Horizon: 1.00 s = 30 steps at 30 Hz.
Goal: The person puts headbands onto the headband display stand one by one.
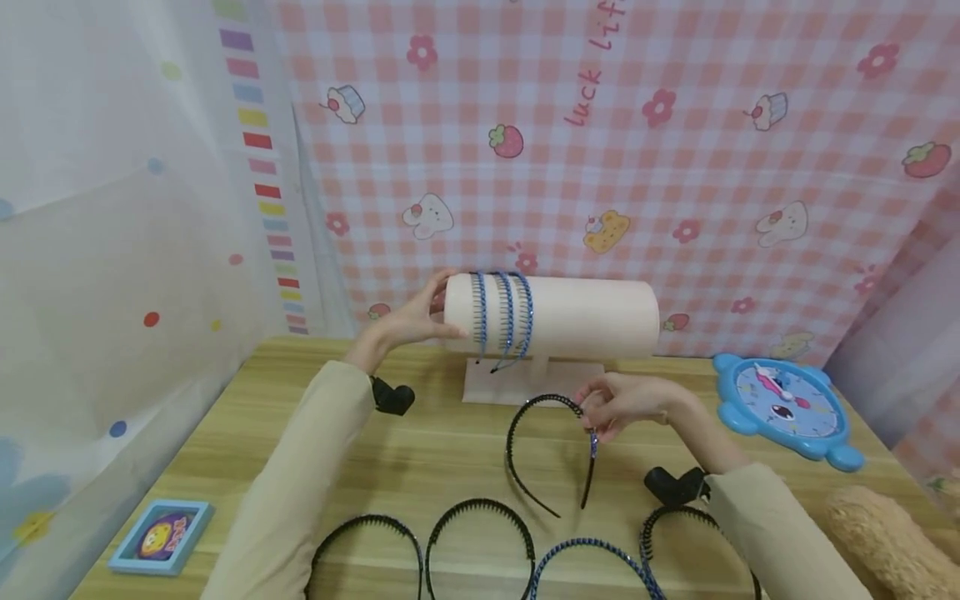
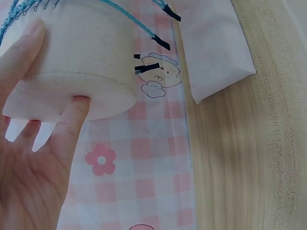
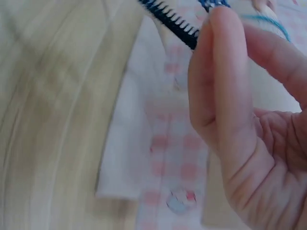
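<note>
A pale padded headband stand (image 1: 592, 317), a cylinder on a flat base, carries several blue toothed headbands (image 1: 506, 312) around its left half. My left hand (image 1: 411, 321) holds the stand's left end. In the left wrist view its thumb (image 2: 24, 50) lies along the padded side, and a fingertip touches the end face of the cylinder. In front of the base, my right hand (image 1: 622, 402) pinches a dark toothed headband (image 1: 512, 442) with blue beading by one side. The headband hangs upright, its two ends pointing down. The right wrist view shows its teeth (image 3: 175, 23) beside the fingers.
Along the near table edge lie more headbands, including a black one (image 1: 480, 503) and a blue one (image 1: 585, 542). A blue toy clock (image 1: 787, 400) lies at the right, near fluffy tan plush (image 1: 888, 533). A small blue frame (image 1: 161, 537) is at the left.
</note>
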Each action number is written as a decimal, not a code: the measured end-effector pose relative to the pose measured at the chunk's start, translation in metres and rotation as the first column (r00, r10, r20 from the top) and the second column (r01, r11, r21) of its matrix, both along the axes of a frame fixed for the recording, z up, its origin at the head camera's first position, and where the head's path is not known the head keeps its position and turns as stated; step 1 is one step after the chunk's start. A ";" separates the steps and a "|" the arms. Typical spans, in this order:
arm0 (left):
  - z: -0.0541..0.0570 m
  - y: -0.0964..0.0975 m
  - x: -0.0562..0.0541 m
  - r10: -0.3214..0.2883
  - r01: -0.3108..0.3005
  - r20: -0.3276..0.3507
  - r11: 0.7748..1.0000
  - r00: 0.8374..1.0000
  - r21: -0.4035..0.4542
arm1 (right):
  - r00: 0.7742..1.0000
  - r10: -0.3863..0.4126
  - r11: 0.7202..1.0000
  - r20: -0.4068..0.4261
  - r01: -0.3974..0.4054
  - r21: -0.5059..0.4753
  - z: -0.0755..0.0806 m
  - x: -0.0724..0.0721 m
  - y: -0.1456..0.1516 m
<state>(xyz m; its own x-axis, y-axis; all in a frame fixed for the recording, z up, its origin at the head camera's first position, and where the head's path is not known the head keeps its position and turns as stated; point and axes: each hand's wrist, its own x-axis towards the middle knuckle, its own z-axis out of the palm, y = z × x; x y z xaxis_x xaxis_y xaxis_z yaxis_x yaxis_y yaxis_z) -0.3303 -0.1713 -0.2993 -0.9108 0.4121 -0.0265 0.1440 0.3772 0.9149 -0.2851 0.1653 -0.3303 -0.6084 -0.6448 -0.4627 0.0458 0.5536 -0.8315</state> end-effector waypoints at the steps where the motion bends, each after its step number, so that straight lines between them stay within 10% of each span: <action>1: 0.000 0.000 0.000 0.000 0.000 -0.001 1.000 1.000 -0.003 | 1.000 0.005 1.000 -0.009 -0.005 0.001 0.003 0.001 0.006; 19: 0.000 -0.002 -0.003 -0.010 0.010 -0.001 1.000 1.000 0.001 | 0.967 -0.175 0.964 -0.187 0.207 0.168 0.033 0.003 0.099; 30: 0.000 -0.001 0.000 -0.006 0.006 -0.001 1.000 1.000 -0.001 | 0.810 -0.432 0.882 -0.397 0.471 0.003 0.036 -0.005 0.094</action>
